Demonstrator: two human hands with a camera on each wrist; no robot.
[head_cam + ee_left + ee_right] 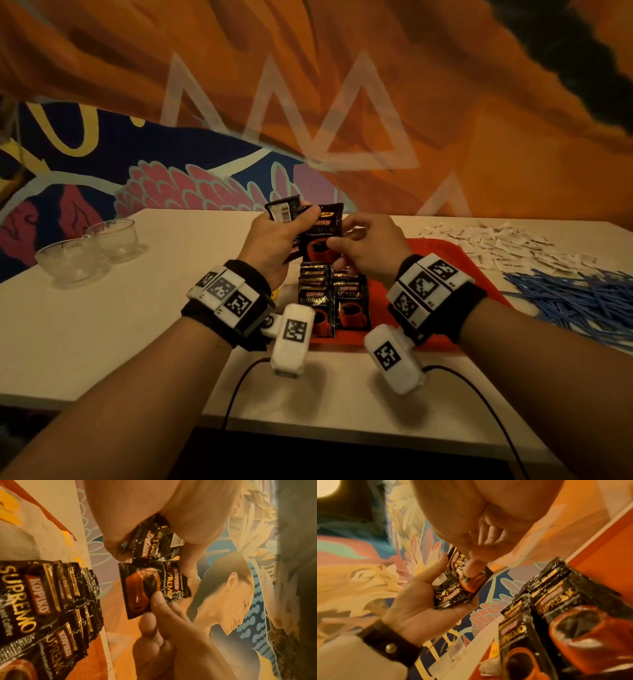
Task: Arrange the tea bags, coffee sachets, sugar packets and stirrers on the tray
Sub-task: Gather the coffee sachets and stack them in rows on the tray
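A bright mural [308, 102] is covering the wall, orange above, blue and pink below; warm light is falling on the white table [102, 325].

Lighting: dim, warm orange cast throughout. Head view: soft shadows under both wrists on the table [102, 325]; lower frame dark; mural [342, 102] smeared by motion blur; wide-angle bending at edges. Wrist views: near palms blurred, glare streaks on sachets [42, 601]; bright glow upper left of right wrist view.
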